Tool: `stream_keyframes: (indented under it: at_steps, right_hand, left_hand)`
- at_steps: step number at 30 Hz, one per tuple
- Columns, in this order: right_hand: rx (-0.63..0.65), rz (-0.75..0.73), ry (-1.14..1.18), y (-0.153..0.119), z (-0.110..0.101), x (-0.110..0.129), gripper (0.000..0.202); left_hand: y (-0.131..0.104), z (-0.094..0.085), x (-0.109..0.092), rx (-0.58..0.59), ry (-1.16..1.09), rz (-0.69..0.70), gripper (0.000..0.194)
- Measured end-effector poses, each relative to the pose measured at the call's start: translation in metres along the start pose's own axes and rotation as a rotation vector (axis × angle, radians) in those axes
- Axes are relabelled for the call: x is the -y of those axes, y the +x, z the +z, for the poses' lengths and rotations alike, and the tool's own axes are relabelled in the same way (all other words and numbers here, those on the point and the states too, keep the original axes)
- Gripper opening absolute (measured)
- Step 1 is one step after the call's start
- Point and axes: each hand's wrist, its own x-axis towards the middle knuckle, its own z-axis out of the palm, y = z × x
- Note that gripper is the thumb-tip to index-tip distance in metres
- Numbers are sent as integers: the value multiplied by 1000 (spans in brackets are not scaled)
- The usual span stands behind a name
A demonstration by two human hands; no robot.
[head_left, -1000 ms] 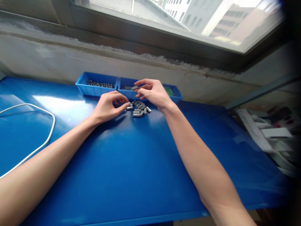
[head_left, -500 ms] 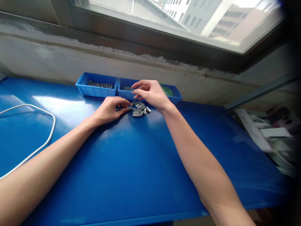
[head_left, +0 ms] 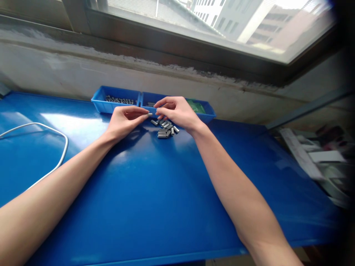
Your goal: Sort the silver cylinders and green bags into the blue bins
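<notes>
My left hand (head_left: 127,120) holds a small grey metal hexagonal standoff (head_left: 150,114) pinched between thumb and fingertips, raised just above the table. Close by on its right, my right hand (head_left: 177,111) hovers with thumb and index finger curved and slightly apart; I see nothing between them. Below both hands lies a loose pile of similar standoffs (head_left: 162,135) on the blue table. Behind my right hand is a blue bin (head_left: 146,99) with a few grey metal pieces inside, partly hidden by the fingers.
Another blue bin (head_left: 107,106) at the left holds many small metal parts. Green material (head_left: 195,106) sits in the bin at the right. A white cable (head_left: 65,147) loops across the left of the blue table (head_left: 155,199). Wall and window rise behind.
My left hand has lifted a standoff off the pile and moved up and slightly left. The right hand has stayed nearly in place, its fingertips now a little lower and closer together.
</notes>
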Motion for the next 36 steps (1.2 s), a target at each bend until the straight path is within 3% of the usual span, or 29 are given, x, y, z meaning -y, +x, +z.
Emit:
stream_keyframes:
  at_steps: [10, 15, 22, 26, 30, 36]
  right_hand:
    - [154, 38, -42, -6, 4, 6, 24]
    - [217, 72, 117, -7, 7, 8, 25]
    - [180, 169, 330, -8, 7, 10, 19]
    - [95, 185, 354, -7, 3, 11, 16]
    - [-56, 180, 302, -4, -2, 8, 20]
    - [-143, 172, 207, -1, -3, 3, 23]
  left_hand:
    - [3, 2, 0, -77, -8, -32, 51]
    - [0, 0, -4, -59, -46, -28, 52]
    - [-1, 1, -3, -37, -41, -14, 49]
    - [1, 2, -3, -42, 4, -19, 47]
    - [0, 3, -3, 57, 118, 25, 44]
    - [-2, 6, 1, 339, 444, 338, 37]
